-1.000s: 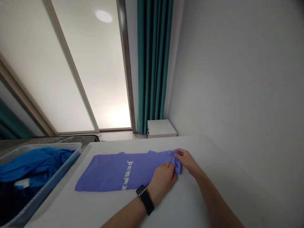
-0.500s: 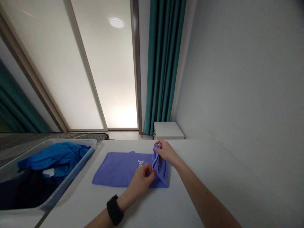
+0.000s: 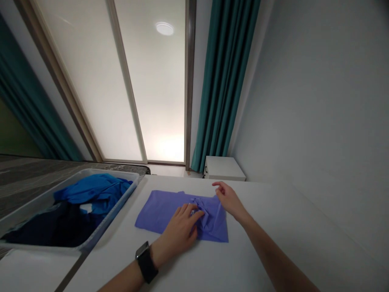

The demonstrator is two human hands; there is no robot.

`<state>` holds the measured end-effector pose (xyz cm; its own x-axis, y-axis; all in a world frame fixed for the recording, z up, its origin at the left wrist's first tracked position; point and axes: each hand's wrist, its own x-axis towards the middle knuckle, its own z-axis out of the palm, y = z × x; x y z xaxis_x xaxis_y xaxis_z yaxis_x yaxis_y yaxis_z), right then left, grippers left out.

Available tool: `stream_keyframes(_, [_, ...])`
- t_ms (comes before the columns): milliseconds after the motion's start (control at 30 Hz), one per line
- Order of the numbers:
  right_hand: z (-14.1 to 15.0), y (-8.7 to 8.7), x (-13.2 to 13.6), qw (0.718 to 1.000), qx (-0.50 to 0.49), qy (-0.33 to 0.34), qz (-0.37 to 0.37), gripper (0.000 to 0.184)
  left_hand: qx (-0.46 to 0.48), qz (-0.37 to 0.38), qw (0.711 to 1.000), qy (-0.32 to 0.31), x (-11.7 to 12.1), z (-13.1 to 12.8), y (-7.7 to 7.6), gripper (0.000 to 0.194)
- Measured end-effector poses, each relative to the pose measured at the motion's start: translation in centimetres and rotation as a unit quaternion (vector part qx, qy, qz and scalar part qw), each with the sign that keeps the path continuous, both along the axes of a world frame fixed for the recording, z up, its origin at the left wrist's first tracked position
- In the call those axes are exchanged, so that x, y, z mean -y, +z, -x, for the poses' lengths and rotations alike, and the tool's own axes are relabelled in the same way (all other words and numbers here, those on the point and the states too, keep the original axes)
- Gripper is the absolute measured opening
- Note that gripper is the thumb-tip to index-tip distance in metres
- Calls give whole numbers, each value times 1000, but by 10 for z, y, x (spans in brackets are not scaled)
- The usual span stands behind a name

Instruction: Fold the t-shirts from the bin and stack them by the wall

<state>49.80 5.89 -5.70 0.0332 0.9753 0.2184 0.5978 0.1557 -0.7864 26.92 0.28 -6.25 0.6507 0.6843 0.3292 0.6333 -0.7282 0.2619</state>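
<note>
A purple printed garment [image 3: 158, 211], perhaps a T-shirt, lies on the white table [image 3: 243, 259] with its right end folded over toward the middle in a crumpled bunch. My left hand [image 3: 182, 227], with a dark watch [image 3: 146, 261] at the wrist, lies on the cloth, fingers stretched over the bunched part. The lettering is now hidden beneath the fold and the hand. At the garment's upper right corner, my right hand [image 3: 228, 198] hovers with its index finger extended and holds no cloth that I can see.
On the left stands a translucent plastic bin [image 3: 106, 221] with blue [image 3: 97, 188] and dark clothes [image 3: 57, 225] in it. Behind the table are a small white cabinet [image 3: 225, 167], a green curtain [image 3: 226, 89] and frosted sliding doors [image 3: 164, 101]. A grey wall [image 3: 319, 101] rises on the right.
The garment's right end has been lifted and folded leftward over the body. My right hand has let it go and moved right; my left hand has flattened onto the fold. The view has turned left.
</note>
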Motion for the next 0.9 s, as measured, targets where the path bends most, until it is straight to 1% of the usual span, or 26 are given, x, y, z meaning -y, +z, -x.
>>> stream_keyframes(67, [-22, -7, 15, 999, 5, -34, -12, 29, -25, -35, 999, -19, -3, -4, -2, 76])
stream_keyframes(100, [-29, -12, 24, 999, 10, -46, -17, 29, -36, -47, 998, -26, -4, -5, -2, 81])
stream_keyframes(133, [-35, -20, 34, 998, 18, -55, -23, 29, -46, -54, 997, -33, -5, -7, -2, 81])
stream_keyframes(167, [-37, -28, 45, 997, 34, -65, -40, 30, -54, -56, 996, -41, -7, -8, -2, 76])
stream_keyframes(200, [-37, -36, 55, 996, 52, -57, -54, 32, -63, -54, 995, -49, -8, -9, -1, 66])
stream_keyframes(267, [-30, -51, 74, 993, 92, -22, -70, 39, -86, -43, 993, -70, -12, -10, -1, 41])
stream_keyframes(300, [-25, -57, 82, 991, 113, -6, -67, 44, -95, -39, 992, -75, -13, -10, -2, 30])
stream_keyframes(333, [-19, -62, 88, 989, 137, 6, -56, 52, -101, -36, 991, -75, -14, -9, -4, 25])
stream_keyframes(367, [-13, -65, 92, 986, 163, 16, -42, 61, -101, -31, 992, -72, -14, -7, -5, 23])
stream_keyframes(433, [-3, -69, 97, 975, 218, 31, -17, 79, -82, -10, 994, -67, -12, -3, -8, 25])
stream_keyframes(500, [4, -71, 98, 962, 269, 46, -13, 87, -47, 29, 996, -76, -12, 2, -8, 30])
stream_keyframes(567, [7, -72, 98, 951, 303, 50, -29, 83, 5, 70, 995, -73, -18, 6, -5, 31])
stream_keyframes(600, [8, -72, 98, 947, 314, 47, -40, 79, 34, 82, 995, -54, -24, 7, -3, 30])
stream_keyframes(667, [10, -72, 99, 942, 329, 34, -55, 70, 77, 90, 993, 9, -43, 5, 2, 27])
stream_keyframes(700, [11, -73, 99, 940, 334, 25, -61, 67, 76, 91, 992, 37, -54, 2, 3, 27])
stream_keyframes(733, [12, -72, 100, 938, 339, 16, -67, 65, 52, 95, 993, 49, -66, -2, 4, 27])
stream_keyframes(767, [14, -72, 100, 936, 344, 8, -73, 65, 19, 103, 994, 42, -77, -7, 4, 27])
stream_keyframes(833, [19, -71, 99, 932, 352, -3, -86, 66, -9, 111, 993, 26, -96, -18, 3, 24])
stream_keyframes(900, [23, -71, 97, 929, 358, 0, -94, 67, -21, 118, 993, 6, -107, -29, 0, 21])
